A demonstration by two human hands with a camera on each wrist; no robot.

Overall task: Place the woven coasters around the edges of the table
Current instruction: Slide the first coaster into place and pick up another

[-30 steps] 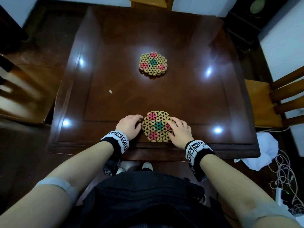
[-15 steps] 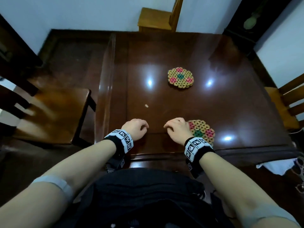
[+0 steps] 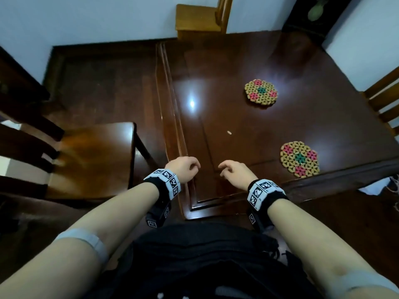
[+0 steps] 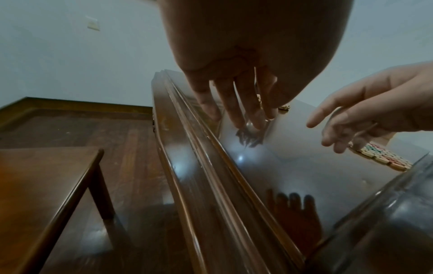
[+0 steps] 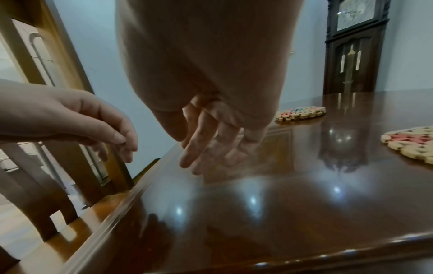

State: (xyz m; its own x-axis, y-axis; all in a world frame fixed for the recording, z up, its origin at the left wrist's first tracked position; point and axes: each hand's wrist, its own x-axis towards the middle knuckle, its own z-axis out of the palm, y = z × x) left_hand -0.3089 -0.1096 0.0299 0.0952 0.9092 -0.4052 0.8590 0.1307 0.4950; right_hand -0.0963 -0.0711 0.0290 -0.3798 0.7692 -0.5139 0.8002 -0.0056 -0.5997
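Two woven coasters with pink and green flower patterns lie on the dark glossy table (image 3: 237, 61). The near coaster (image 3: 299, 159) (image 5: 412, 146) sits by the table's front edge. The far coaster (image 3: 261, 93) (image 5: 301, 112) lies toward the middle. My left hand (image 3: 186, 168) (image 4: 236, 103) hovers over the table's front left corner, fingers loosely hanging and empty. My right hand (image 3: 232, 171) (image 5: 211, 148) floats beside it, also relaxed and empty, well left of the near coaster.
A dark wooden chair (image 3: 90, 158) stands left of the table. Another chair (image 3: 200, 18) is at the far side, and a third chair (image 3: 386, 100) at the right. A grandfather clock (image 5: 354, 46) stands by the far wall. A small crumb (image 3: 228, 132) lies on the tabletop.
Both hands have let go of the near coaster, which stays by the front edge. My hands and view have shifted left toward the table's front left corner.
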